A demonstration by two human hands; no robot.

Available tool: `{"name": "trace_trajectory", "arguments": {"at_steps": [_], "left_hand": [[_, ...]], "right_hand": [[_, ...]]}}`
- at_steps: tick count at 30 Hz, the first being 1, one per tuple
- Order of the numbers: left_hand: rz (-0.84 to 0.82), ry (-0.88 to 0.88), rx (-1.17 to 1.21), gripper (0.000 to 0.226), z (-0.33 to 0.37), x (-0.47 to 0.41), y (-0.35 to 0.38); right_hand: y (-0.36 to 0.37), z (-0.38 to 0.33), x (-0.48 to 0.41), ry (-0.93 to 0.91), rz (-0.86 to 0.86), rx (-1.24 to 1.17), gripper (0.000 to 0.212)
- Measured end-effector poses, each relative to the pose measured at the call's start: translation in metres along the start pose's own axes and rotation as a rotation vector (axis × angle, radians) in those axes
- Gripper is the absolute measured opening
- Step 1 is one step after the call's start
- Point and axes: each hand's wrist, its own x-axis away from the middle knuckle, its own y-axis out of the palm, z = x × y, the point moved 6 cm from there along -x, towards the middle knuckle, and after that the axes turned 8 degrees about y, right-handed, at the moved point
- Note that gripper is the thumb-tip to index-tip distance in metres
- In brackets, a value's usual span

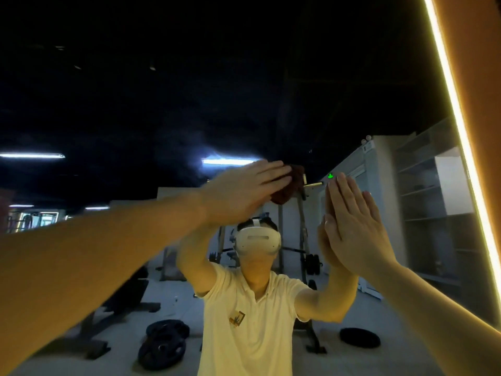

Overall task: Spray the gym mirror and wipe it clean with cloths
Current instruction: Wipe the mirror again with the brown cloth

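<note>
Your left hand (244, 191) lies flat over the brown cloth (288, 185), fingers straight and close together, pressing it against the mirror (135, 90) a little above the height of your head. Only the cloth's far edge and a bunched lower corner show past your fingertips. Your right hand (352, 221) is flat on the glass just beside it, fingers straight and together, holding nothing. The cloth looks soft, light and limp, so it will likely bunch up and slip from under an open palm. Spreading it under the whole palm, or tucking one edge under your thumb, should let it travel with the hand. The mirror is a hard, slick, rigid pane and breakable, so even, moderate pressure suits it better than leaning your weight on either hand. A bare palm on the glass may also leave prints to wipe off afterwards. The lit strip (458, 118) marks the mirror's right edge, well apart from the cloth. No spray bottle is in view, and I cannot tell whether the glass is wet.
</note>
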Motion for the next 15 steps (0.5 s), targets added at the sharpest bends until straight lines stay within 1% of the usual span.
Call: {"name": "trace_trajectory", "arguments": {"at_steps": [1,2,5,7,9,10,11,13,15], "left_hand": [[-0.005,-0.050,-0.011,0.063,-0.017,0.008,-0.004],[0.012,-0.157,-0.018,0.063,-0.034,0.020,-0.010],[0.139,-0.581,-0.064,0.058,-0.071,0.074,-0.022],[0.205,-0.814,-0.053,0.056,-0.064,0.096,-0.018],[0.275,-0.955,-0.019,0.059,-0.039,0.095,-0.009],[0.282,-0.991,-0.006,0.060,-0.024,0.089,-0.005],[0.282,-0.992,0.005,0.061,-0.011,0.079,-0.001],[0.299,-0.937,0.022,0.064,0.014,0.057,0.000],[0.255,-0.824,-0.018,0.072,0.048,0.032,0.004]], "right_hand": [[0.000,0.000,0.000,0.000,-0.003,-0.004,0.068],[-0.001,-0.001,0.000,0.003,-0.009,-0.009,0.068],[-0.001,-0.001,0.000,0.017,-0.030,-0.009,0.068],[-0.002,-0.004,0.000,0.035,-0.042,-0.012,0.069],[-0.003,-0.007,-0.001,0.048,-0.064,-0.017,0.070],[-0.005,-0.008,0.000,0.054,-0.070,-0.021,0.070],[-0.006,-0.008,0.000,0.055,-0.076,-0.031,0.070],[-0.008,-0.007,0.000,0.051,-0.100,-0.053,0.071],[-0.011,-0.006,0.000,0.061,-0.142,-0.059,0.071]]}}
